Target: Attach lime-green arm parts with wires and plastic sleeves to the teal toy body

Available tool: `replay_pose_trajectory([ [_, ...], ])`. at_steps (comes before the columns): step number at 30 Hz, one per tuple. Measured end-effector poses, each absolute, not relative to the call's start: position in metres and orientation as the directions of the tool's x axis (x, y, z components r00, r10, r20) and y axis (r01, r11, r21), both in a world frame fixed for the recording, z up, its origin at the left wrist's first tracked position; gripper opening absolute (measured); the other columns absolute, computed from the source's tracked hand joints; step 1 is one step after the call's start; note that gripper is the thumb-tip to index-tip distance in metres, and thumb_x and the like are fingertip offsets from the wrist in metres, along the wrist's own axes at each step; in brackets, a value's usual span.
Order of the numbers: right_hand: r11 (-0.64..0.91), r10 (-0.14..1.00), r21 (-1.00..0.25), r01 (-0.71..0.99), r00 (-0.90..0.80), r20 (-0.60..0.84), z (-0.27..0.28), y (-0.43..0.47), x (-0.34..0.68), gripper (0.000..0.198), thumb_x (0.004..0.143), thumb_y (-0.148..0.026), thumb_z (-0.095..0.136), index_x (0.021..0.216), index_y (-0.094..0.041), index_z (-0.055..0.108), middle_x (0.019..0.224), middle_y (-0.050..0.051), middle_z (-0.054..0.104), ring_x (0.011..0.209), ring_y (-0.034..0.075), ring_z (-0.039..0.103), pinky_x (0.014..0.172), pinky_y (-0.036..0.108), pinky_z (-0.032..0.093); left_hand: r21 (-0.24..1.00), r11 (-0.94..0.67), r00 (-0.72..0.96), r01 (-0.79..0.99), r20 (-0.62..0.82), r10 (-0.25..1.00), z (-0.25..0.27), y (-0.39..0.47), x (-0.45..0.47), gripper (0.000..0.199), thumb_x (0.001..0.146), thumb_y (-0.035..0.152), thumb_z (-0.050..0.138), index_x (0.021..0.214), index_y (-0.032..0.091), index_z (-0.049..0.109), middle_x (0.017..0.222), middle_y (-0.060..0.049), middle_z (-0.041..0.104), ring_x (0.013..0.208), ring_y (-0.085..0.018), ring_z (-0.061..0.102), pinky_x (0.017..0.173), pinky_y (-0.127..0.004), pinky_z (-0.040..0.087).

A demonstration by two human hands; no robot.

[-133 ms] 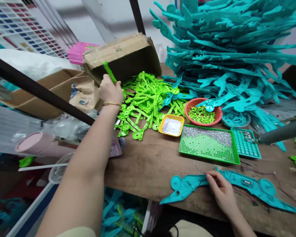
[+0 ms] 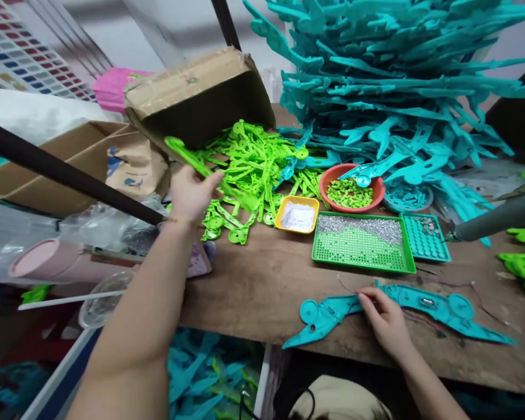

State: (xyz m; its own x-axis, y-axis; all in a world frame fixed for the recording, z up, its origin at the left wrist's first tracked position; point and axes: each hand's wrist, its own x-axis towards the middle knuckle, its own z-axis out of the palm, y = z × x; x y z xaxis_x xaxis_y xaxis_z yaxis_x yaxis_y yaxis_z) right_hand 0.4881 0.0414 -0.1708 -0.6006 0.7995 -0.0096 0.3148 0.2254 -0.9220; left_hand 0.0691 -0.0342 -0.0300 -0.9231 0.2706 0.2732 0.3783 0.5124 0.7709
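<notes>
My left hand [image 2: 192,195] is closed around a bright green plastic piece [image 2: 184,154], held in the air at the left side of a heap of similar green pieces [image 2: 256,157]. My right hand [image 2: 385,321] rests at the table's front edge, its thumb and fingers pinched on the middle of a long teal plastic part [image 2: 326,319]. That part lies flat, with round discs towards both ends, a small metal cylinder [image 2: 427,301] on its right half and thin wires [image 2: 424,324] trailing alongside. The fingers hide the teal part's centre.
Behind the parts stand a yellow dish of white material [image 2: 280,221], a red bowl [image 2: 378,201] of small green bits, a green perforated tray [image 2: 359,256] with metal pieces and a teal tray [image 2: 424,245]. A tall teal stack [image 2: 376,87], a tipped cardboard box [image 2: 192,81] and a dark bar [image 2: 70,175] surround them.
My left hand has come down and nearer with the green piece, which now tilts flatter. My right hand stays on the teal part. The whole view has shifted slightly.
</notes>
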Motion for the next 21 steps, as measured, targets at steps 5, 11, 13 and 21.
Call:
replay_pose_trajectory([
  [5,0.270,0.795,-0.922,0.277,-0.605,0.051,-0.168,0.041,0.488,0.025,0.088,-0.042,0.057,0.085,-0.020,0.069,0.079,0.004,0.073,0.072,0.017,0.068,0.067,0.026,0.054,0.827,0.524,-0.867,0.205,-0.095,0.489,-0.124,-0.087,0.158,0.039,0.068,0.051,0.071,0.071,0.013,0.060,0.058,-0.005,0.063,0.052,-0.020,0.063,0.053,-0.037,0.057],
  [11,0.342,0.786,-0.901,0.268,-0.607,0.118,-0.170,0.040,0.490,0.020,0.090,-0.037,0.057,0.088,-0.021,0.068,0.081,0.003,0.073,0.073,0.016,0.068,0.068,0.027,0.053,0.750,0.555,-0.900,0.358,0.120,0.419,-0.162,-0.122,0.200,0.056,0.076,0.048,0.067,0.119,0.013,0.057,0.101,-0.011,0.065,0.091,-0.024,0.065,0.084,-0.044,0.054],
  [13,0.367,0.777,-0.894,0.259,-0.614,0.141,-0.171,0.039,0.490,0.019,0.090,-0.036,0.056,0.088,-0.021,0.068,0.081,0.003,0.074,0.074,0.016,0.069,0.068,0.027,0.054,0.612,0.454,-0.702,0.648,0.247,0.669,-0.164,-0.118,0.213,0.052,0.077,0.042,0.069,0.123,0.018,0.058,0.119,-0.013,0.061,0.114,-0.027,0.058,0.101,-0.048,0.046],
  [21,0.466,0.763,-0.836,0.289,-0.610,0.214,-0.170,0.044,0.498,0.017,0.091,-0.032,0.056,0.088,-0.020,0.068,0.083,0.004,0.074,0.075,0.017,0.069,0.070,0.028,0.054,0.444,0.240,-0.385,0.863,0.270,0.883,-0.163,-0.098,0.253,0.056,0.086,0.041,0.063,0.134,0.016,0.049,0.120,-0.013,0.065,0.111,-0.025,0.060,0.098,-0.043,0.046],
])
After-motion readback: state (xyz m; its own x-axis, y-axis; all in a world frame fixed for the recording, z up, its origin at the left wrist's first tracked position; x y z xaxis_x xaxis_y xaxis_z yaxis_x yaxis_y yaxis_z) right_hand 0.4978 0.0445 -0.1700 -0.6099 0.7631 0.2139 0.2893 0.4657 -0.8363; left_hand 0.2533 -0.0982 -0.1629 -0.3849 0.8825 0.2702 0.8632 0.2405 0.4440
